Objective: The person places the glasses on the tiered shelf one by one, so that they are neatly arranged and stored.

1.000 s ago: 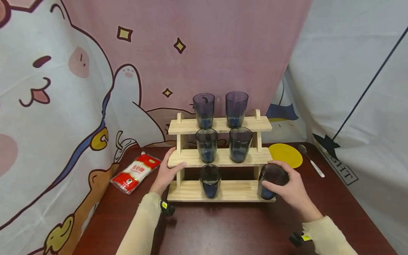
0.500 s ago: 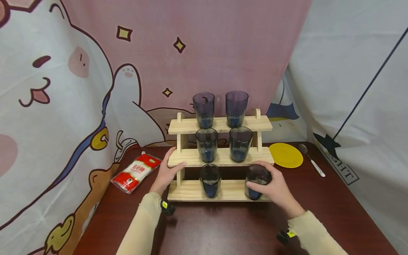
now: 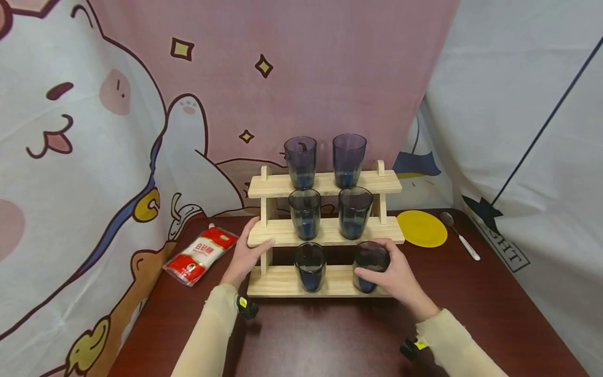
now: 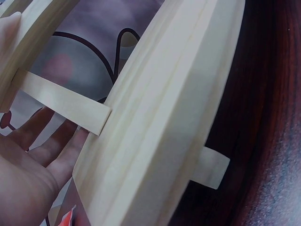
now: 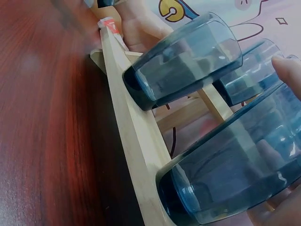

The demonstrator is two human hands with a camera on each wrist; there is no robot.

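A three-tier wooden rack stands on the table, with tinted drinking glasses in pairs on its tiers. My left hand grips the left end of the middle tier, thumb over the front and fingers behind the side support. On the bottom tier, my right hand holds a drinking glass from its right side, thumb in front. The base of that glass touches or nearly touches the board. Left of it, apart, stands another bottom-tier glass. Above are the middle-tier glass and the top-tier glass.
A red and white sugar bag lies left of the rack. To the right are a yellow plate and a spoon with a white handle. A printed cloth hangs behind the dark wooden table.
My right hand has shifted left with the glass, from the right end of the bottom tier towards the other glass there. My left hand has stayed on the rack.
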